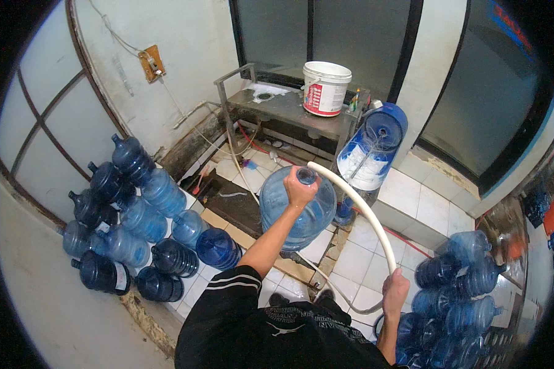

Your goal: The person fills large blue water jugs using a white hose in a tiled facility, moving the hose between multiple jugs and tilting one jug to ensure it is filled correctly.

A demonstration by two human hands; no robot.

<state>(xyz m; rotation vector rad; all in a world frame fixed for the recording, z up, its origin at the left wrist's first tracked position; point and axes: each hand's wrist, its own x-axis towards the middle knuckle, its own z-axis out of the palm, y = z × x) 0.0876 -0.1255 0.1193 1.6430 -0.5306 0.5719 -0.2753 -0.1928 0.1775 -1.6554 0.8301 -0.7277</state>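
Note:
My left hand [303, 187] grips the neck of a large translucent blue water jug [321, 210], whose mouth points up towards the camera. My right hand [396, 291] is closed around a thick cream-coloured hose [374, 221]. From that hand the hose arcs up and left, and its end lies just beside the jug's neck. A thinner-looking length of hose [341, 295] loops over the floor below. I cannot tell whether water is coming from the hose's end.
Many blue jugs [150, 226] are stacked at the left, more [471, 281] at the right. A metal stand [281, 108] holds a white bucket [328, 87]. Right of it stands a blue and white cylindrical device [371, 152]. A tiled ledge [406, 189] and a dark floor channel [231, 203] border the floor.

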